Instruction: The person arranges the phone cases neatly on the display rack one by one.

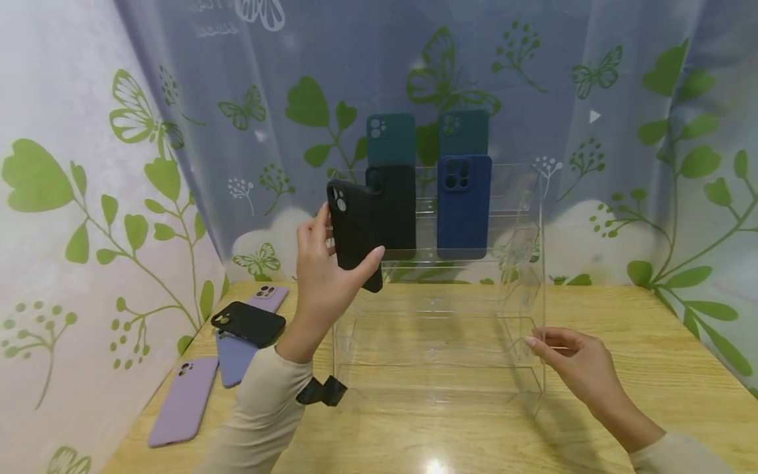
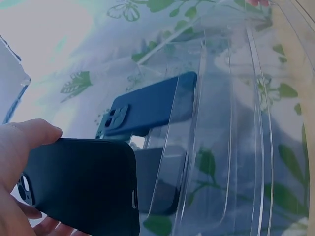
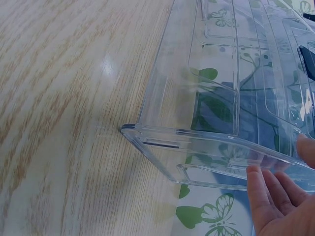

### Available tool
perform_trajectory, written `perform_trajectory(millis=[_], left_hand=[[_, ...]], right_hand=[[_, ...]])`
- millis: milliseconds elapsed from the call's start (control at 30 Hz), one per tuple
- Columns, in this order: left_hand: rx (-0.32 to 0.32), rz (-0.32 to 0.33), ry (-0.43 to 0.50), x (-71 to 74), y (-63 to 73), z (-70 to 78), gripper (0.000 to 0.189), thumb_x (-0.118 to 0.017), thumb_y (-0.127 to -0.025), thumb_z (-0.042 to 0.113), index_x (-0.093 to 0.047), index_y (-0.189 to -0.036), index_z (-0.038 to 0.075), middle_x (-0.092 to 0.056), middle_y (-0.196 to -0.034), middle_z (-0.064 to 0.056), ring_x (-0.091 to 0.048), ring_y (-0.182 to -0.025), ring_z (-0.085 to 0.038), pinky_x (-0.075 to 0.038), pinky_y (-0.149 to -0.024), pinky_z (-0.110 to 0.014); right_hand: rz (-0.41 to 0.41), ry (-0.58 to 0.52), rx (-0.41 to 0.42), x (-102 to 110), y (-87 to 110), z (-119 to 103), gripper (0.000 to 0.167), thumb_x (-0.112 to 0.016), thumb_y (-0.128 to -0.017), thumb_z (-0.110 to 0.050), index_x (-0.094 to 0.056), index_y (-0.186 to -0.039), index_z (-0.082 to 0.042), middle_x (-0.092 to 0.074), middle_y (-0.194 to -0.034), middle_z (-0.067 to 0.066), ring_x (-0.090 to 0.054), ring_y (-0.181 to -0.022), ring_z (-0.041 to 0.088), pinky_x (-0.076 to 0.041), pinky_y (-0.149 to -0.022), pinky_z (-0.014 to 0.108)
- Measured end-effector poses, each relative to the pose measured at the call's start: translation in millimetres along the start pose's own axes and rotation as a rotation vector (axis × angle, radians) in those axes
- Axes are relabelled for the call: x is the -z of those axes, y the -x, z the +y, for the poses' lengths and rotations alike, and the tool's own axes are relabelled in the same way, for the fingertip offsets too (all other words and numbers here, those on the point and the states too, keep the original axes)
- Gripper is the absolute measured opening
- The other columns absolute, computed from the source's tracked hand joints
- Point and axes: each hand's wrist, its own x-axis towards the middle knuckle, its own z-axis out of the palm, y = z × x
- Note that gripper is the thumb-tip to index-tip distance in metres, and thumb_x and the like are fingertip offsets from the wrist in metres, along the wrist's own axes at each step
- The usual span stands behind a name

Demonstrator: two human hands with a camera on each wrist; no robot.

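My left hand (image 1: 326, 273) grips a black phone case (image 1: 355, 240) by its long edges, thumb on one side and fingers on the other. The case is tilted, in front of the upper left of a clear acrylic display stand (image 2: 263, 162). Behind it, another black phone case (image 1: 399, 210) stands on the upper tier, beside a dark blue one (image 1: 464, 220). Two teal cases (image 1: 391, 139) rise behind these. At the stand's right side, my right hand (image 1: 583, 368) pinches the side panel's edge between thumb and fingers (image 3: 263, 194).
To the left on the wooden table (image 1: 628, 355), a black case (image 1: 251, 322) lies across a periwinkle case (image 1: 235, 359) and a lilac case (image 1: 272, 297). A mauve case (image 1: 183, 401) lies nearer. A leaf-patterned curtain (image 1: 237, 52) hangs behind the stand.
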Motion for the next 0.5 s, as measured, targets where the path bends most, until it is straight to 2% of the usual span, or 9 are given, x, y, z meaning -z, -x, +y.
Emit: perform_trajectory(millis=[133,267,400,500], left_hand=[[0.019,-0.010,0.001,-14.4,-0.4,3.4,0.093,-0.079,-0.078,0.032,-0.027,-0.150,0.004,-0.039,-0.132,-0.017,-0.046,-0.109,-0.029,-0.050,-0.089,-0.040],[0.048,-0.034,-0.006,-27.2,-0.2,4.3,0.095,-0.079,-0.078,0.034,-0.025,-0.151,0.005,-0.038,-0.132,-0.017,-0.047,-0.109,-0.029,-0.051,-0.086,-0.041],[0.059,-0.033,-0.084,-39.5,0.6,1.5,0.097,-0.078,-0.078,0.039,-0.024,-0.151,0.005,-0.038,-0.132,-0.019,-0.047,-0.110,-0.030,-0.048,-0.089,-0.044],[0.055,-0.005,-0.161,-48.6,2.5,-1.7,0.098,-0.077,-0.078,0.042,-0.024,-0.151,0.003,-0.038,-0.131,-0.019,-0.048,-0.112,-0.031,-0.046,-0.091,-0.045]], right_hand=[[0.005,0.002,0.006,0,0.0,0,0.059,-0.060,-0.092,-0.047,-0.059,-0.130,-0.003,-0.064,-0.120,0.017,-0.066,-0.103,0.029,-0.054,-0.082,0.044],[0.011,0.007,0.014,0,-0.2,1,0.059,-0.060,-0.091,-0.047,-0.059,-0.130,-0.002,-0.064,-0.121,0.016,-0.067,-0.100,0.021,-0.054,-0.082,0.042],[0.011,0.011,0.016,0,-0.3,2,0.059,-0.060,-0.091,-0.047,-0.058,-0.130,-0.003,-0.064,-0.122,0.016,-0.067,-0.095,0.010,-0.054,-0.082,0.042],[0.008,0.010,0.009,0,-0.4,2,0.060,-0.060,-0.091,-0.048,-0.058,-0.131,-0.003,-0.063,-0.122,0.016,-0.067,-0.094,0.008,-0.054,-0.082,0.041]])
